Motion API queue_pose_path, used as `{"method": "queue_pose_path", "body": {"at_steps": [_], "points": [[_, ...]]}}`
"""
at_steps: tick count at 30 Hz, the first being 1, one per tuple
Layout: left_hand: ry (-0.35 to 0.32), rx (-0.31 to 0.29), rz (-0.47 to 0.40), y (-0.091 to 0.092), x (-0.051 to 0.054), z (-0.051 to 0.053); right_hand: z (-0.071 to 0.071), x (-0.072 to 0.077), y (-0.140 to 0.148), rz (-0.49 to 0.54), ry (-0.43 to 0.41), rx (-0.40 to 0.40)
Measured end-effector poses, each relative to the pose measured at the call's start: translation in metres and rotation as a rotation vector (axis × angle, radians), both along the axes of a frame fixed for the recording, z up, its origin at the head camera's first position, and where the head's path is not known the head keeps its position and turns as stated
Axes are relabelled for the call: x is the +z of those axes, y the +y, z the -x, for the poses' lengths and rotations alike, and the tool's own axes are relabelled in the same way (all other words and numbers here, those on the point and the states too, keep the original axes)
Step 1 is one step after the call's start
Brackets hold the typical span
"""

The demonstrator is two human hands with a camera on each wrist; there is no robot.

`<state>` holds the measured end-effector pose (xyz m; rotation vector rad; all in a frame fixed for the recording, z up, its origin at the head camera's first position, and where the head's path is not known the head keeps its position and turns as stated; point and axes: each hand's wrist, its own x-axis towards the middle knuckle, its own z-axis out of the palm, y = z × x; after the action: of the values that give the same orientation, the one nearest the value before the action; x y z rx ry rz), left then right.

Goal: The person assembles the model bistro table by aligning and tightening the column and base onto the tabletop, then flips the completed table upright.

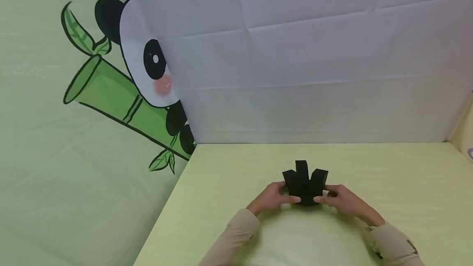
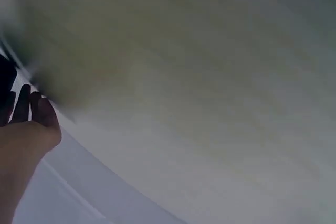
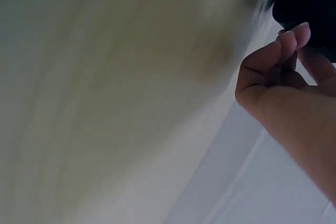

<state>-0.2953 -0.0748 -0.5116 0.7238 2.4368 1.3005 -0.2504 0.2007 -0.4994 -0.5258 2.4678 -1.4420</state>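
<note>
A black object (image 1: 306, 188) with three upright blocky prongs on a rounded base is at the middle of the table in the head view. My left hand (image 1: 272, 197) grips its left side, thumb across the front and fingers toward the back. From the other side my right hand (image 1: 341, 200) holds it, its thumb also on the front of the base. Only a dark edge of the object (image 2: 6, 74) shows at the left border of the left wrist view. In the right wrist view, curled fingers (image 3: 273, 59) are beside the dark object (image 3: 310, 9) at the upper right.
The pale yellow table (image 1: 221, 175) extends around the hands. Behind it hangs a creased white cloth (image 1: 314, 60). A green sheet (image 1: 74, 184) with a printed panda and bamboo lies to the left.
</note>
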Motion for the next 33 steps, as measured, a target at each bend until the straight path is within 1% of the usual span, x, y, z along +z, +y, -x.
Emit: {"method": "queue_pose_path", "body": {"at_steps": [2, 4, 8, 11, 13, 16, 18, 20, 22, 23, 25, 27, 30, 32, 33], "points": [[-0.085, 0.019, -0.017, -0.001, 0.006, -0.002, -0.002, 0.004, 0.0, 0.015, -0.038, -0.018], [-0.151, 0.04, -0.02, -0.001, 0.012, -0.005, -0.005, 0.009, 0.0, 0.027, -0.079, -0.042], [-0.231, 0.053, -0.011, 0.001, 0.022, -0.008, -0.01, 0.022, 0.002, 0.026, -0.161, -0.069], [-0.279, 0.069, -0.004, 0.006, 0.032, -0.01, -0.01, 0.032, 0.003, 0.029, -0.213, -0.083], [-0.301, 0.081, 0.009, 0.01, 0.041, -0.011, -0.01, 0.039, 0.003, 0.041, -0.248, -0.094], [-0.306, 0.088, 0.048, 0.016, 0.058, -0.013, -0.008, 0.05, 0.005, 0.066, -0.284, -0.099], [-0.294, 0.084, 0.093, 0.019, 0.07, -0.013, -0.005, 0.057, 0.006, 0.084, -0.324, -0.098], [-0.298, 0.074, 0.137, 0.023, 0.08, -0.01, 0.0, 0.065, 0.008, 0.091, -0.359, -0.093], [-0.334, 0.063, 0.177, 0.026, 0.089, -0.006, 0.005, 0.071, 0.009, 0.086, -0.402, -0.088], [-0.363, 0.055, 0.192, 0.028, 0.092, -0.003, 0.007, 0.074, 0.01, 0.08, -0.424, -0.086], [-0.456, 0.046, 0.213, 0.031, 0.097, 0.005, 0.012, 0.078, 0.012, 0.059, -0.461, -0.074], [-0.549, 0.033, 0.236, 0.035, 0.099, 0.013, 0.018, 0.08, 0.014, 0.026, -0.498, -0.061], [-0.67, 0.032, 0.264, 0.04, 0.099, 0.025, 0.025, 0.081, 0.016, -0.017, -0.54, -0.043], [-0.723, 0.036, 0.282, 0.044, 0.098, 0.032, 0.028, 0.08, 0.017, -0.035, -0.568, -0.038], [-0.747, 0.047, 0.285, 0.046, 0.097, 0.034, 0.029, 0.079, 0.018, -0.038, -0.581, -0.037]]}}
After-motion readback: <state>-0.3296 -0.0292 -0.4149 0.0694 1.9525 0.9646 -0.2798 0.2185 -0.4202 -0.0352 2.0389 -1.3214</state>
